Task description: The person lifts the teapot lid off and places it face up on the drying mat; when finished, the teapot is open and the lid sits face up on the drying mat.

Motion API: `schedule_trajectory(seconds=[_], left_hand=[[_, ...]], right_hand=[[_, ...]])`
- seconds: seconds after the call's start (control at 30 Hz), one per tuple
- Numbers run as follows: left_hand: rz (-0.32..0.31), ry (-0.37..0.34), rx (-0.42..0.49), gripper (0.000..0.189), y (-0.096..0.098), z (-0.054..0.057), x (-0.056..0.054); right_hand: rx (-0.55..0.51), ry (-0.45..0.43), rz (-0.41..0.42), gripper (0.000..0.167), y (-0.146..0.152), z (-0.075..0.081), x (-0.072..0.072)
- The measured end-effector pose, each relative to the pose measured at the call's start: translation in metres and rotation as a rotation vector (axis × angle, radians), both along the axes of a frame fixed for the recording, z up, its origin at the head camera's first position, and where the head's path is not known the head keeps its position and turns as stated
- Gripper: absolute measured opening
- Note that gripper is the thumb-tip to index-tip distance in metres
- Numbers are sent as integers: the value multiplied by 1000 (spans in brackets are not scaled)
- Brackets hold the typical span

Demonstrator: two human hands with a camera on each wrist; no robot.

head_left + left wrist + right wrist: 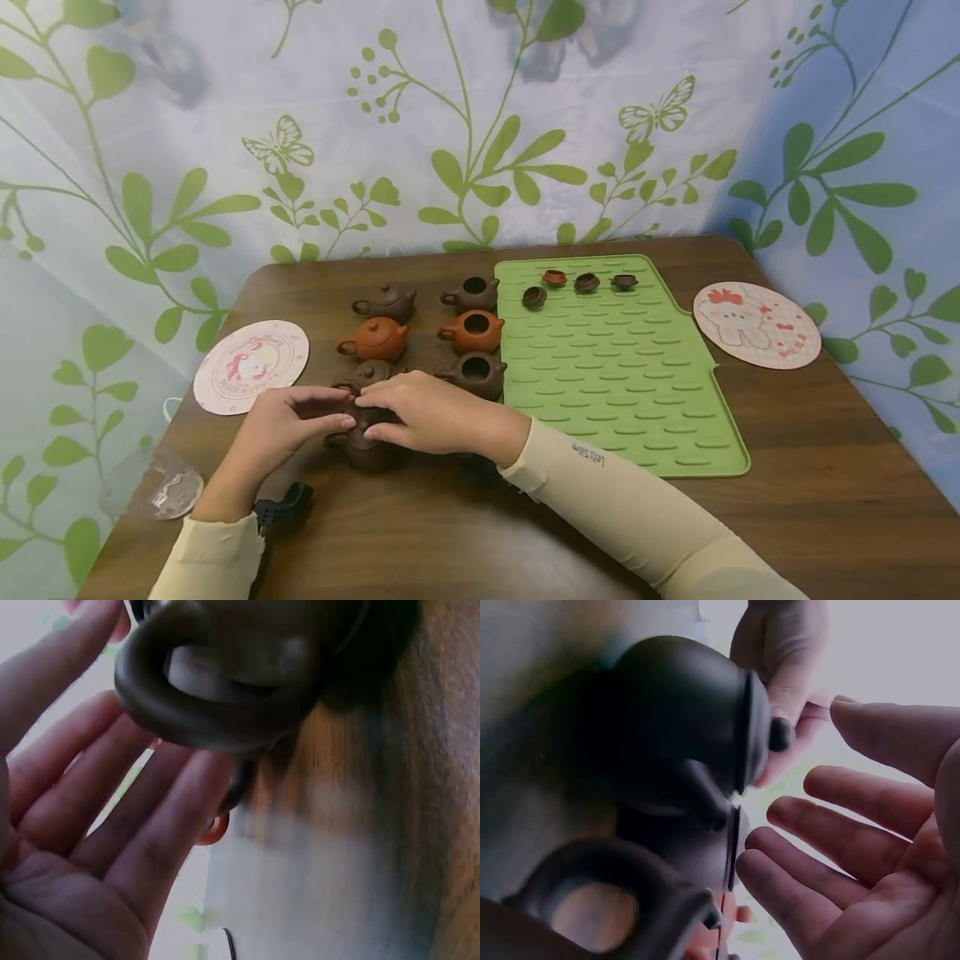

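Hands [281, 435] [450, 414] close together, fingers [836, 832] extended.

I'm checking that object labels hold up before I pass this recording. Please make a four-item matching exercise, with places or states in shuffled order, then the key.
Things
1. Four loose lids
2. Green mat
3. Teapot between the left hand and right hand
4. Rabbit-print disc

Places and states
A. dark brown, lid on
B. past the mat's right edge in the head view
C. on the mat's far end
D. patterned with rows of short dashes

Pairs: 1-C, 2-D, 3-A, 4-B
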State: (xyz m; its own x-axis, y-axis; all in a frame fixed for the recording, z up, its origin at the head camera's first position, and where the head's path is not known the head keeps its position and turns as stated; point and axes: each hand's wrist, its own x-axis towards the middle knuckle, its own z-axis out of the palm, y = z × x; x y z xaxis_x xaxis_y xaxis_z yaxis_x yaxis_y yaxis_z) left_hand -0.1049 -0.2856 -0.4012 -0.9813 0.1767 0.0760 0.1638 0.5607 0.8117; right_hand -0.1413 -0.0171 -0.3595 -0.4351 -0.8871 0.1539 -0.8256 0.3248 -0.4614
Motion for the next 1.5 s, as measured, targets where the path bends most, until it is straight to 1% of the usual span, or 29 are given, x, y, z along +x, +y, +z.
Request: schedule_trajectory(seconds=[0.17,0.27,0.4,0.53,0.63,0.7,0.8,0.9,1.0,1.23,1.5], left_hand=[[-43,-51,72,36,-2,-3,4],[-79,-50,119,37,-4,-6,6],[-120,-12,153,37,-7,-12,5],[-163,49,150,37,-10,-17,3],[-177,85,145,37,-11,-19,2],[-183,96,155,36,-12,-21,2],[-186,100,183,36,-14,-23,3],[-169,106,191,35,-16,-26,4],[-151,118,185,34,-18,-27,5],[-141,135,180,27,-17,-27,8],[-111,169,150,25,-16,-29,7]], right_hand=[[20,17,7,48,-6,-8,3],[15,23,6,46,-8,-12,4],[11,37,7,45,-11,-16,5],[20,50,3,44,-13,-18,7],[17,60,-1,43,-13,-20,8],[8,71,0,41,-13,-21,8],[-6,83,-4,40,-13,-23,8],[-15,96,-6,38,-13,-24,7],[-26,107,-6,37,-13,-25,7],[-43,104,-8,36,-15,-28,7],[-53,101,-16,35,-14,-27,6]])
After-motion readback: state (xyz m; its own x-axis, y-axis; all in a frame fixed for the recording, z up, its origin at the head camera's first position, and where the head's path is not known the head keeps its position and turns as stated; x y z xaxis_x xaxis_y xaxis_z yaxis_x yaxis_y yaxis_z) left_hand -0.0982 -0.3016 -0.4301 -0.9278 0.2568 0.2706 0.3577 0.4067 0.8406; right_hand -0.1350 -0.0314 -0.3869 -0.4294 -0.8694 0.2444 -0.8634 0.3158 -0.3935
